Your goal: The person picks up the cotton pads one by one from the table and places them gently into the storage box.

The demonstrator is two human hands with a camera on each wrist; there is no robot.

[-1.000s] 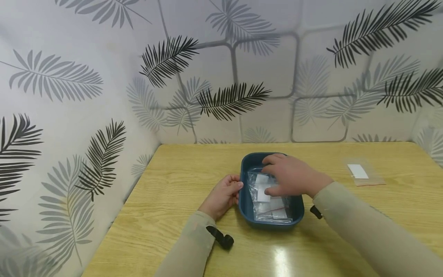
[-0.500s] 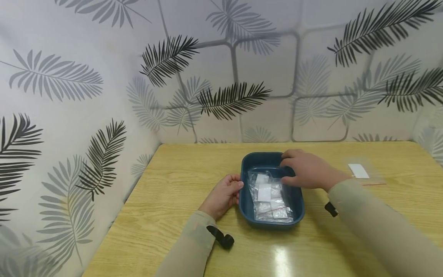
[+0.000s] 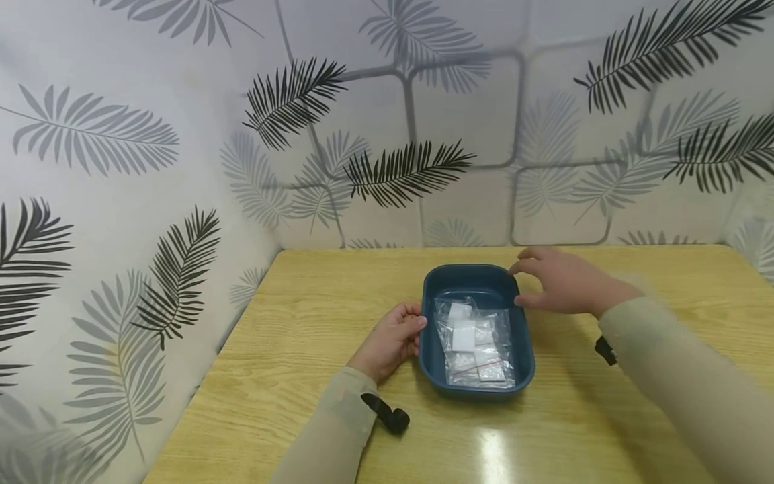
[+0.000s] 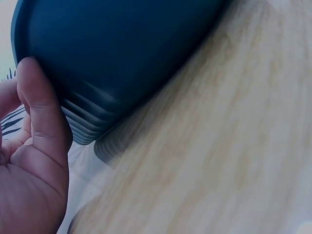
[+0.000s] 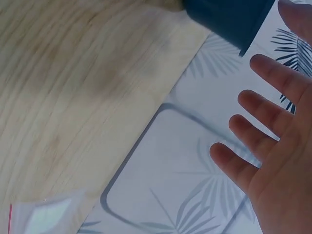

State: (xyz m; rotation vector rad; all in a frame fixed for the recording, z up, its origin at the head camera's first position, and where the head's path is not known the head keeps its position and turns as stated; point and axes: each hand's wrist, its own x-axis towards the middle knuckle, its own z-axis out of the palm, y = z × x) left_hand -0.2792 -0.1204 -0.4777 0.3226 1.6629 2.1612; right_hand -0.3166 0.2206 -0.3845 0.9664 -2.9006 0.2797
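Note:
A dark blue plastic bin [image 3: 477, 393] holds several clear zip bags [image 3: 464, 336] with white pieces inside. At its left side, my left hand [image 3: 390, 343] grips the rim, with the thumb on the edge; the left wrist view shows the thumb [image 4: 44, 105] against the bin wall [image 4: 126, 44]. My right hand [image 3: 565, 282] hovers at the bin's upper right rim, fingers spread and holding nothing. The right wrist view shows these parted fingers [image 5: 261, 139] near the bin's corner [image 5: 229, 19]; whether they touch the bin, I cannot tell.
A single clear bag [image 5: 46, 217] with a white piece and a red strip lies on the table, seen in the right wrist view; my right arm covers it in the head view. The wooden table [image 3: 290, 316] meets a leaf-patterned wall [image 3: 375, 121] at the back.
My right hand has moved from above the bags inside the bin to the right, out past the rim, with nothing in it. My left hand has stayed on the bin.

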